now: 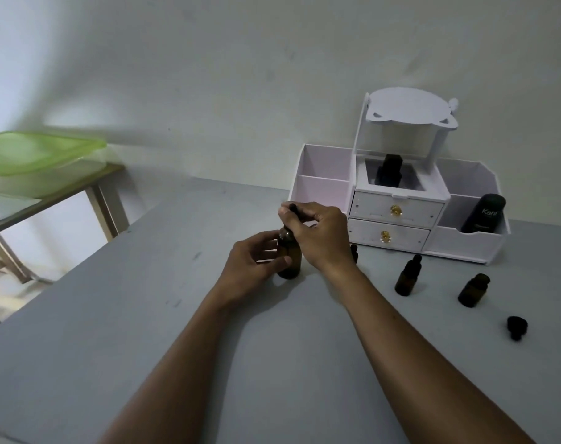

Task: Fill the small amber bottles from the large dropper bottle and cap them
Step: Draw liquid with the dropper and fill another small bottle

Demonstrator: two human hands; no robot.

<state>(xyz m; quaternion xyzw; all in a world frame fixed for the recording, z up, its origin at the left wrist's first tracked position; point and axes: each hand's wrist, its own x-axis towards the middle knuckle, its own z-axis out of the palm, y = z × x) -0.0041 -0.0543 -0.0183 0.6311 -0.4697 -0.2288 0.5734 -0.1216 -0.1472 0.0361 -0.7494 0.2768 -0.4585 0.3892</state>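
Surface [112, 331]: grey, flat, set against a pale wall; both forearms reach across it from the lower edge.
Large bottle [289, 257]: amber, upright on the surface near its middle, partly hidden by the two hands.
Left hand [253, 267]: wrapped round the body of the large bottle, thumb and fingers closed on the glass from the left side.
Right hand [317, 232]: above the neck of the large bottle, fingertips pinched on the black dropper bulb [292, 207]; whether the dropper cap is seated on the neck or lifted off it cannot be told.
Capped small bottle [408, 279]: amber, upright, black dropper cap on; stands on the surface to the right of the right wrist.
Open small bottle [474, 290]: amber, no cap, standing further right, apart from the capped one.
Loose cap [516, 327]: black, lying on the surface near the open small bottle, on the near side and not touching it.
Half-hidden bottle [354, 251]: a dark top showing just behind the right wrist; the rest is covered.
Organiser [397, 216]: white, at the back of the surface, with two drawers with gold knobs, open side bins and an oval panel on top.
Black container [482, 217]: leaning in the organiser's right bin.
Dark bottle [391, 171]: standing in the organiser's centre well.
Green-lidded box [38, 158]: on a separate side table at far left.
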